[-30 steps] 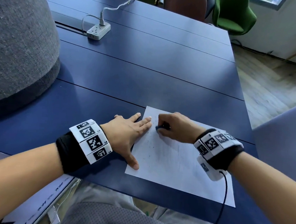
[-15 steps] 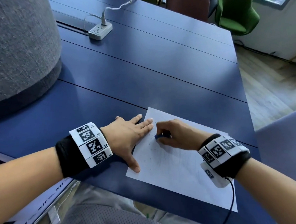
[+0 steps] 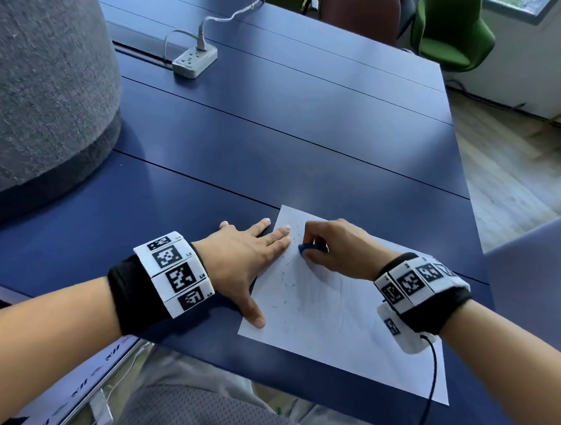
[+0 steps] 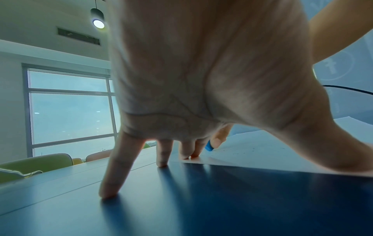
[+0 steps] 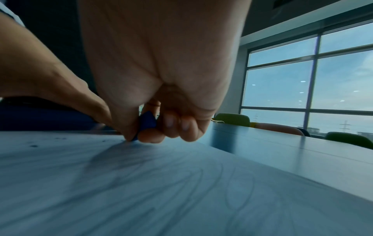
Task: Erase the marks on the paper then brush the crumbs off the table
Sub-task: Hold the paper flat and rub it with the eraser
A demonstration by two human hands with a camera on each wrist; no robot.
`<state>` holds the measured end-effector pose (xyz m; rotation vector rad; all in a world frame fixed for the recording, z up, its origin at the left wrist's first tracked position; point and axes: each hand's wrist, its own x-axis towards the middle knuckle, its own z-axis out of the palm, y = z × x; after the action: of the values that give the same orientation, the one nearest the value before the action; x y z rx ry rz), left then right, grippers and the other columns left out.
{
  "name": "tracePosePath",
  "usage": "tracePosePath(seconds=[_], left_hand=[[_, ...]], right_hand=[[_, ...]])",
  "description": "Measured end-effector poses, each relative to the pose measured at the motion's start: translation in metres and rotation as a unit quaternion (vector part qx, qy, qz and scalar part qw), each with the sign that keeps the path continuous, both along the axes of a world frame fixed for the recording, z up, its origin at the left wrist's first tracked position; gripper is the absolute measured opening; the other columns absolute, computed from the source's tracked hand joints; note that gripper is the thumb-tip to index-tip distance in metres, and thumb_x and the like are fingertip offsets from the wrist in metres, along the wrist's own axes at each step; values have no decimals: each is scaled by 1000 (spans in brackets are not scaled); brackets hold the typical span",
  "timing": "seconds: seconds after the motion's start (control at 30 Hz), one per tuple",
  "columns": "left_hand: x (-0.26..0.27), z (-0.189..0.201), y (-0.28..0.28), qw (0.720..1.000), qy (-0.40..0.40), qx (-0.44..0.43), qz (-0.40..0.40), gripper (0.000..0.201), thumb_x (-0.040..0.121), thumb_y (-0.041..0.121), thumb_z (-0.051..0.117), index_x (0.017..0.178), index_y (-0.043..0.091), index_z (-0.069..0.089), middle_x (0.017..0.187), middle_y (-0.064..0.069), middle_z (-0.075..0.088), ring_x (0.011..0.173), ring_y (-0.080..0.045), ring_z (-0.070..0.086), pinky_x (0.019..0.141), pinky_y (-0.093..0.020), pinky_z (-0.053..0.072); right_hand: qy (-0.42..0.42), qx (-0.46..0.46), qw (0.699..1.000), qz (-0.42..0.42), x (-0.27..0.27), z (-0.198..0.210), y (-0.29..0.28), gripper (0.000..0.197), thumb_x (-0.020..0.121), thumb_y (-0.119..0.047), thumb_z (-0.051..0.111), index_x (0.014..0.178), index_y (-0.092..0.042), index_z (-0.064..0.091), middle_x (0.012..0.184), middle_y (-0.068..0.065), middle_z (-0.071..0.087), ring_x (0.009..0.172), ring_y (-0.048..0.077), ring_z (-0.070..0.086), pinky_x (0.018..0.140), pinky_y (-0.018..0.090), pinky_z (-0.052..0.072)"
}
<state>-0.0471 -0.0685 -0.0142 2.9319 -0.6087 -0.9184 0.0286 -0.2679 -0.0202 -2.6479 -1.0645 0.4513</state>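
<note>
Head view looking down, wrist views low, close, sharing paper

The right hand pinches a blue eraser against the paper, which the flat left hand pins down.

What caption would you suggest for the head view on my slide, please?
Left hand steadies the paper on a blue table while the right hand rubs it with a blue eraser.

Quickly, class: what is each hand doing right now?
Left hand: open, fingers spread flat, pressing the paper down at its left edge.
Right hand: grip closed on the blue eraser, held against the paper.
</note>
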Motion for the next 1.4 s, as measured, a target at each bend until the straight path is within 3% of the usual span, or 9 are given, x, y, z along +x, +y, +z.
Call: tracePosePath(seconds=[0.1, 0.27, 0.43, 0.63, 0.77, 0.87, 0.93, 1.03, 1.4], left_hand=[[0, -1, 0, 1000, -2, 0, 0, 138, 60, 76, 73, 155, 24, -14, 162, 13, -20, 149, -15, -17, 112, -65, 17], [1, -1, -1, 1000, 1, 5, -2, 139, 60, 76, 74, 155, 24, -14, 161, 12, -21, 149, -16, -18, 111, -66, 17], [0, -1, 0, 1000, -1, 2, 2, 139, 60, 76, 73, 155, 25, -14, 161, 14, -21, 149, -15, -17, 112, -64, 18], [-1, 1, -1, 1000, -6, 9, 1, 139, 60, 75, 74, 155, 23, -13, 162, 12, -20, 150, -16, -15, 111, -63, 21], [0, -1, -1, 1000, -7, 7, -2, 138, 60, 77, 73, 155, 24, -13, 161, 13, -21, 149, -15, -16, 111, -64, 20], [0, 0, -1, 1000, -6, 7, -1, 139, 60, 76, 73, 155, 24, -13, 161, 13, -21, 149, -15, -17, 111, -64, 19], [1, -1, -1, 1000, -3, 9, -2, 138, 60, 76, 73, 155, 24, -13, 161, 13, -21, 149, -15, -17, 111, -65, 19], [1, -2, -1, 1000, 0, 5, -2, 139, 60, 76, 73, 155, 24, -14, 161, 13, -22, 149, -15, -18, 111, -65, 18], [0, -2, 0, 1000, 0, 4, 0, 138, 61, 75, 74, 155, 24, -13, 161, 12, -22, 149, -15, -17, 111, -66, 16]], right_hand=[[1, 30, 999, -13, 1, -4, -1, 19, 87, -27, 62, 77, -25, 46, 66, -12, 52, 57, 8, 47, 59, 27, 38], [66, -5, 995, 74, -18, 4, -8, 11, 85, -26, 63, 80, -20, 56, 69, -5, 57, 58, 7, 47, 59, 28, 42], [-3, 18, 1000, -19, -2, -1, 0, 19, 87, -28, 61, 76, -27, 46, 62, -15, 49, 55, 6, 45, 60, 27, 38], [79, -18, 993, 84, -18, 6, -3, 10, 85, -28, 63, 80, -23, 56, 68, -9, 56, 59, 6, 47, 60, 28, 43], [9, -3, 1000, 25, -9, 4, 2, 16, 86, -29, 60, 76, -27, 48, 64, -13, 50, 60, 8, 45, 61, 29, 39], [43, -13, 998, 53, -20, 5, -2, 13, 85, -26, 62, 78, -24, 51, 62, -12, 50, 56, 2, 45, 57, 26, 37], [83, -39, 992, 86, -30, 8, -5, 8, 85, -27, 62, 82, -23, 56, 67, -8, 55, 59, 8, 48, 58, 26, 42], [29, -38, 997, 65, -26, 9, -2, 8, 87, -31, 59, 86, -24, 57, 71, -9, 56, 66, 15, 47, 61, 31, 44], [27, 15, 996, 84, -40, 1, -14, 6, 89, -29, 59, 90, -23, 58, 84, -3, 64, 74, 18, 54, 68, 36, 49]])
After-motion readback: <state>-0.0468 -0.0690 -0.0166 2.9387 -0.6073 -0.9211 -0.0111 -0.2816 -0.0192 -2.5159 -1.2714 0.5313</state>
